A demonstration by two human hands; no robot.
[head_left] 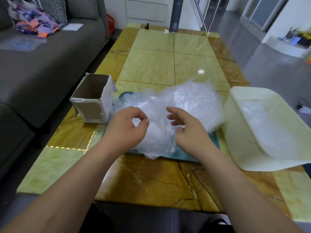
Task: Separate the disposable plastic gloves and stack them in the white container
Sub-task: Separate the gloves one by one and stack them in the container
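Light: bright, even across my table (151,68).
Glare: white spot on its glossy top; sheen on my glove pile (185,101).
Edges: bowed, wide-angle.
Far room: soft.

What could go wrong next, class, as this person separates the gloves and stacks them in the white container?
1. The glove pile is thin, see-through film. The left hand, which seems to pinch it, may lift several gloves at once.
2. The white container sits at the right edge of the table. A nudge from the open right hand could shift or tip it.
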